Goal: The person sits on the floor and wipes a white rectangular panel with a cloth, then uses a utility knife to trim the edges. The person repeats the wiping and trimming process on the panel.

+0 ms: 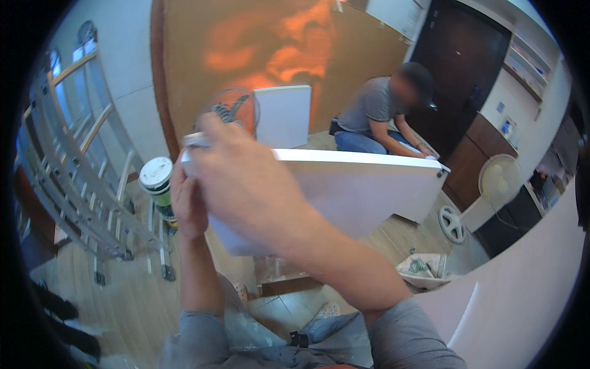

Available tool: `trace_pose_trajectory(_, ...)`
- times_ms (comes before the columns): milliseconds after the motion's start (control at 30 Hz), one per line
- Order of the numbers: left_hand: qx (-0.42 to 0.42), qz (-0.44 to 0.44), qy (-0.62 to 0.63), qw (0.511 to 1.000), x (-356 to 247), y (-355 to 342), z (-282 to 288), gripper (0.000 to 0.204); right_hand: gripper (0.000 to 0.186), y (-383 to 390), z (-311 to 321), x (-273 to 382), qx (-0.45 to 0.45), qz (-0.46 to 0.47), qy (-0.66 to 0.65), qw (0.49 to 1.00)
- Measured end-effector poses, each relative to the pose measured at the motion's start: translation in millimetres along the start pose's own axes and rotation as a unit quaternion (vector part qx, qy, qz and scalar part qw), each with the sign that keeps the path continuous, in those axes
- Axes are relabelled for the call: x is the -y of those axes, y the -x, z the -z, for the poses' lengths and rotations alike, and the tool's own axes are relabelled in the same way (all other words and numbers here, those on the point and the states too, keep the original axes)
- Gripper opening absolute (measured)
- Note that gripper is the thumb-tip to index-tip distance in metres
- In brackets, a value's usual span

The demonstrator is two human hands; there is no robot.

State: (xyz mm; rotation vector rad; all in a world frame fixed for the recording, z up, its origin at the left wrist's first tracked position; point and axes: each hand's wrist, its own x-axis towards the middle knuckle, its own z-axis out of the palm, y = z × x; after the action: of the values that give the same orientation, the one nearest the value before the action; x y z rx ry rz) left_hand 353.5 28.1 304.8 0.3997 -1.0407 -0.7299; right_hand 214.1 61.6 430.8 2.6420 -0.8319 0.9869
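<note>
A white panel [344, 184] stands on edge before me, with a small dark fitting [440, 174] near its far right corner. My left hand [189, 203] grips its left end, fingers closed round it and partly hidden behind my other hand. My right hand [243, 178] is over the panel's top left corner, fingers closed on or around a small grey item [198, 140] that I cannot make out clearly. The lower part of the panel is over a low wooden support [281, 286].
An aluminium ladder [92, 184] stands left, beside a paint bucket [157, 175]. Behind the panel are an upright white board [283, 117], an orange fan [224, 104] and a crouching co-worker [375, 111]. At right are a white fan [498, 178] and a sack [421, 267].
</note>
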Motion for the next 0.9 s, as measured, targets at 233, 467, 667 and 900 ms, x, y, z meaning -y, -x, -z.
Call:
trace_pose_trajectory(233,0.077,-0.005,0.055,0.995,-0.3,-6.7,20.2,0.045,0.028,-17.1,-11.9,20.0,0.02,-0.013,0.006,1.0)
trace_pose_trajectory(467,-0.011,-0.008,-0.12,0.993,-9.8,-3.2,23.3,0.035,0.022,41.2,17.1,-19.0,-0.053,-0.112,0.074,0.99)
trace_pose_trajectory(667,-0.054,-0.005,-0.078,0.996,-10.3,1.3,10.0,0.032,0.031,118.7,87.3,-81.1,-0.071,-0.217,0.172,0.958)
trace_pose_trajectory(900,-0.051,-0.009,-0.08,0.995,-6.2,5.0,17.7,0.034,0.026,177.4,147.1,-132.2,-0.072,-0.355,0.223,0.905)
